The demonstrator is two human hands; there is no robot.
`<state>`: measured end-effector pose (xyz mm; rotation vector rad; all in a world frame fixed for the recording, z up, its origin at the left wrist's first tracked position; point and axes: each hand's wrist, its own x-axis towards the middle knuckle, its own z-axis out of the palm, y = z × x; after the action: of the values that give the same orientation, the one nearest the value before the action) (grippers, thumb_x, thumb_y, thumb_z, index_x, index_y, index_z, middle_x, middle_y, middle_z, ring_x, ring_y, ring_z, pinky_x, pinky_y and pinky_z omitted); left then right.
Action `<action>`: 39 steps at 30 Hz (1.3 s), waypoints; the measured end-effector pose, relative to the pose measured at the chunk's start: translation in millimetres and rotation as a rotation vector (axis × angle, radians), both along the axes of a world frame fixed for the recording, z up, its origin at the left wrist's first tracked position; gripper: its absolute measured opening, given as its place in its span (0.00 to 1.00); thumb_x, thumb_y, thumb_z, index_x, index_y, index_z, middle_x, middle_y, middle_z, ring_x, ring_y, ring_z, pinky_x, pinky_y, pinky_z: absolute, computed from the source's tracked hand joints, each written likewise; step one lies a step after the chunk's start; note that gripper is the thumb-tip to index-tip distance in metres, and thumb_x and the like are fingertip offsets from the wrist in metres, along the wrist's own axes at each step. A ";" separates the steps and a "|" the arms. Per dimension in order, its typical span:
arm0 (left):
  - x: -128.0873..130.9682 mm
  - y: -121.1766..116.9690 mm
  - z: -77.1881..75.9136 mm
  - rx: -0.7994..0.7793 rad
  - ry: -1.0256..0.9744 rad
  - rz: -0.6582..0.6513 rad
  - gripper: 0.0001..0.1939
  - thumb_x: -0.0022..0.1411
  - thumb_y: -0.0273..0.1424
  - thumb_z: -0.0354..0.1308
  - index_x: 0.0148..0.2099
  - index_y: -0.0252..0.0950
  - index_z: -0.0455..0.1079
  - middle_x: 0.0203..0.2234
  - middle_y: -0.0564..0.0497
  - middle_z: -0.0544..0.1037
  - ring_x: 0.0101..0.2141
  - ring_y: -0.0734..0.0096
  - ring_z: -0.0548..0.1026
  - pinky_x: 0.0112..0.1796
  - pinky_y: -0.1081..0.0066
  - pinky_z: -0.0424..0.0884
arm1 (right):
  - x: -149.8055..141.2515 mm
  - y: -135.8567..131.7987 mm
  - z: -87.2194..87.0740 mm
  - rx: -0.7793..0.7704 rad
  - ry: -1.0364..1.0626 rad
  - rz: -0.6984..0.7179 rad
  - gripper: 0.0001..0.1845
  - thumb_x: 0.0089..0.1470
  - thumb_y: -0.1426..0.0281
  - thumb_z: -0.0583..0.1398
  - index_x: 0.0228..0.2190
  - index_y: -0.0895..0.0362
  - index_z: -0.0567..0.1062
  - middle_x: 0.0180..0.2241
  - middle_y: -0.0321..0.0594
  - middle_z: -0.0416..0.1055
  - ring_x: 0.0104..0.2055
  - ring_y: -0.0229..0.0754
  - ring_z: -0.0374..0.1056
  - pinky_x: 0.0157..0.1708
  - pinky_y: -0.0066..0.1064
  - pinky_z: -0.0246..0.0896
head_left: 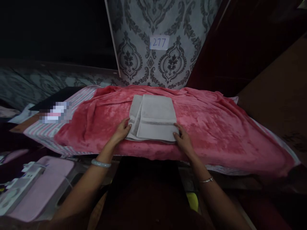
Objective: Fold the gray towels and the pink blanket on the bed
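Note:
A light grey towel (157,108) with a darker band across it lies folded in front of me. Its left part is folded over unevenly, so a second layer shows beside the top one. My left hand (122,131) pinches the towel's left edge near the front corner, thumb and fingers closed on it. On the opposite side, my right hand (183,139) grips the right edge near its front corner. The towel rests on a red plush blanket (206,127) spread over a table.
A striped cloth (79,102) shows under the blanket, with a blurred item (56,112) on its left. Below left are a white power strip (21,185) and a pink board-like surface (45,191). A paper marked 277 (159,42) hangs on the patterned wall; a dark screen (55,32) is left.

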<state>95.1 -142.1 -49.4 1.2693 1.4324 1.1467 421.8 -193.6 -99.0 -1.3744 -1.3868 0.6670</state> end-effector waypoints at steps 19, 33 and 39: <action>-16.6 -54.6 -30.6 0.451 0.657 -0.208 0.25 0.60 0.39 0.58 0.59 0.39 0.71 0.60 0.39 0.67 0.58 0.49 0.66 0.60 0.51 0.61 | 0.5 -41.9 -20.7 0.208 -0.416 -0.067 0.26 0.59 0.66 0.52 0.56 0.53 0.73 0.54 0.48 0.71 0.55 0.50 0.67 0.57 0.48 0.62; -10.2 -54.6 -30.8 0.539 0.711 -0.120 0.17 0.67 0.42 0.52 0.49 0.40 0.76 0.54 0.41 0.76 0.53 0.52 0.72 0.57 0.54 0.65 | -8.2 -39.5 -22.4 0.296 -0.489 -0.099 0.23 0.58 0.63 0.57 0.54 0.53 0.75 0.63 0.50 0.59 0.63 0.55 0.58 0.61 0.54 0.57; -9.9 -49.7 -36.8 0.635 0.757 -0.080 0.18 0.68 0.44 0.51 0.46 0.39 0.77 0.50 0.42 0.78 0.50 0.54 0.75 0.55 0.51 0.69 | -11.8 -39.1 -23.7 0.381 -0.571 -0.136 0.20 0.58 0.66 0.59 0.52 0.53 0.75 0.61 0.51 0.62 0.61 0.56 0.59 0.59 0.57 0.59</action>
<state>85.3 -191.8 -86.2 2.3698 1.5531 1.1633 410.0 -232.8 -122.7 -1.3802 -1.7315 -0.1021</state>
